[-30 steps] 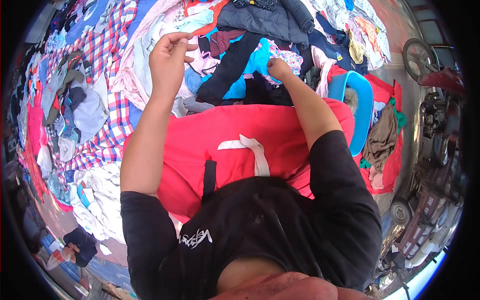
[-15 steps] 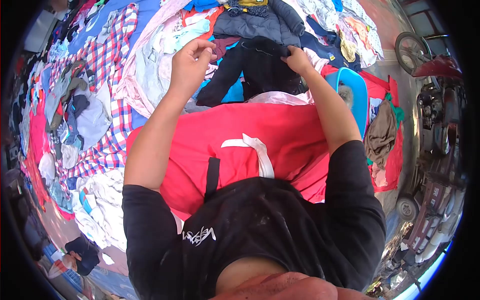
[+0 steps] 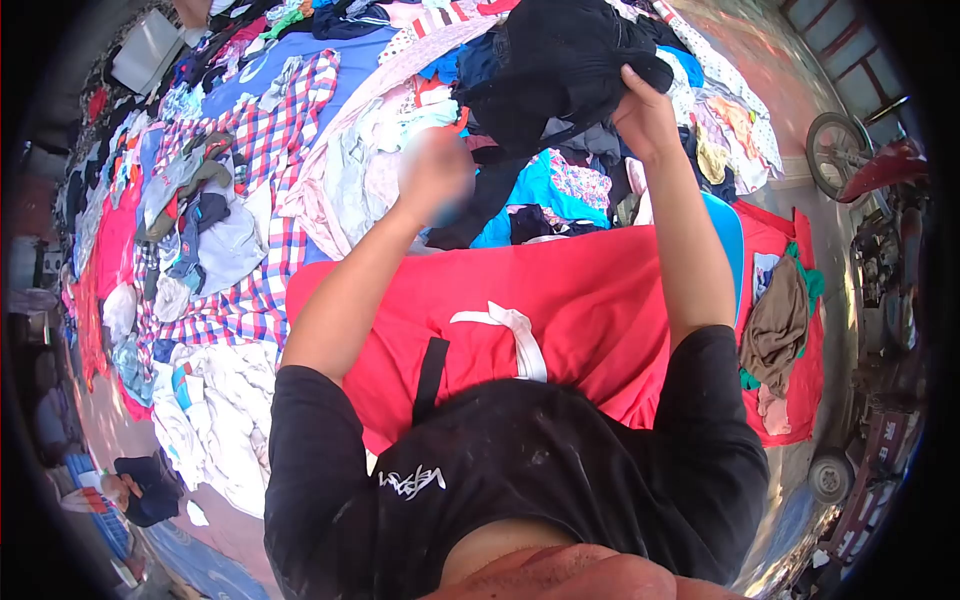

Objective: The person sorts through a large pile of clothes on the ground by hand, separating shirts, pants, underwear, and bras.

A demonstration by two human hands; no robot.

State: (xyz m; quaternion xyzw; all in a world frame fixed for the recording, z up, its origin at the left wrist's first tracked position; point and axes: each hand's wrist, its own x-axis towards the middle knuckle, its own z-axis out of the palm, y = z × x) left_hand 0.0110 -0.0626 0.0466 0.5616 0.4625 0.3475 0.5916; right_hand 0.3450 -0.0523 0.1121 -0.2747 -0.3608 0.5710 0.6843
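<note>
The white script on the black shirt (image 3: 520, 460) is not clearly legible.

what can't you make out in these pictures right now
- Left hand, its fingers and any grip: head view, blurred.
- Top of the black garment: head view, cut off by the upper edge.
- Inside of the blue tub: head view, behind the right arm.
- Far person's hands: head view, too small.

Black T-shirt, white chest lettering
</note>
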